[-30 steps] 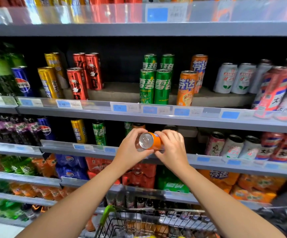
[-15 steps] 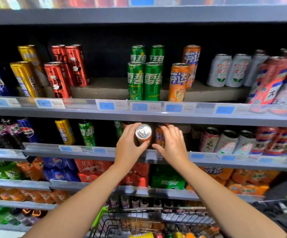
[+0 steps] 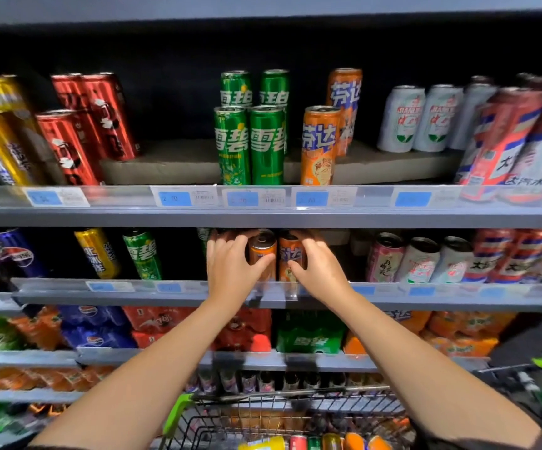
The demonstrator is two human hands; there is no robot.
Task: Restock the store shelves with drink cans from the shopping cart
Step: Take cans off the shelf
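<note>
Two orange drink cans stand upright side by side on the second shelf (image 3: 282, 298), under the shelf with tall cans. My left hand (image 3: 230, 267) grips the left orange can (image 3: 263, 251), thumb in front and fingers round its left side. My right hand (image 3: 318, 267) holds the right orange can (image 3: 290, 254), thumb on its front, fingers over the top. The shopping cart (image 3: 282, 420) sits below my arms with several cans in it.
Tall green cans (image 3: 250, 144) and orange cans (image 3: 320, 144) fill the shelf above. Yellow and green cans (image 3: 141, 253) stand to the left on the second shelf, pale cans (image 3: 419, 259) to the right. Packs of drinks line the lower shelves.
The can went from lying on its side in both hands to standing on the second shelf. My right hand moved onto the can beside it. The view shifted downward.
</note>
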